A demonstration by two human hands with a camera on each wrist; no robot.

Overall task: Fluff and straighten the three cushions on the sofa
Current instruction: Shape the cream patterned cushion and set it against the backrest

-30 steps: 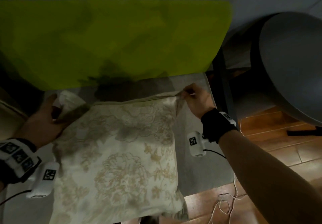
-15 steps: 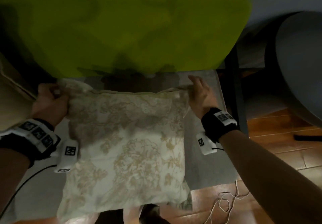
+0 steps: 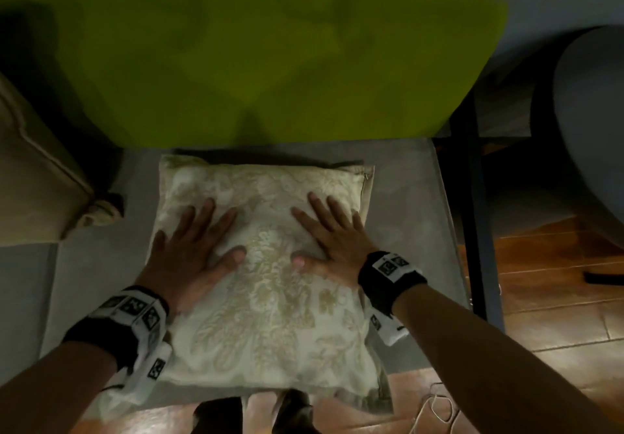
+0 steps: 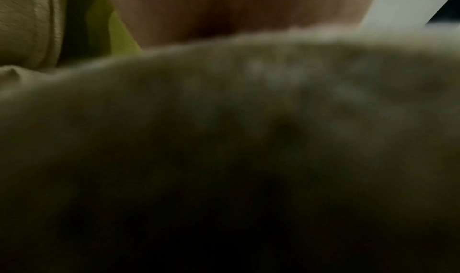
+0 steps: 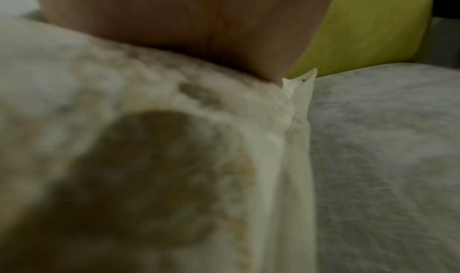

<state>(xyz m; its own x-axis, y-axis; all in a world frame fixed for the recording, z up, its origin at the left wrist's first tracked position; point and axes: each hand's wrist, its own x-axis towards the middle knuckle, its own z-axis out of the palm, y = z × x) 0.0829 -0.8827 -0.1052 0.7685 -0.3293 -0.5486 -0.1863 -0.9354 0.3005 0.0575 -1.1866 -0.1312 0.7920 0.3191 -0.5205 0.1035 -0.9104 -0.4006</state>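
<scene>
A cream cushion with a gold flower pattern [image 3: 270, 298] lies flat on the grey sofa seat [image 3: 415, 217], its far edge near the green backrest [image 3: 253, 55]. My left hand [image 3: 196, 248] presses flat on its left half, fingers spread. My right hand [image 3: 332, 234] presses flat on its right half in the same way. In the left wrist view the cushion [image 4: 248, 139] fills the frame, blurred, under my palm [image 4: 236, 7]. The right wrist view shows the cushion [image 5: 149, 139], its seamed right edge and my palm [image 5: 186, 15] on top.
A plain beige cushion [image 3: 30, 170] stands at the left end of the seat. A dark round chair [image 3: 594, 129] and a black frame [image 3: 472, 214] are to the right, over a wooden floor [image 3: 557, 291]. A thin white cord [image 3: 435, 406] lies on the floor.
Both hands let go of the cushion's far corners and came down flat on its top. The cushion now lies squarer on the seat.
</scene>
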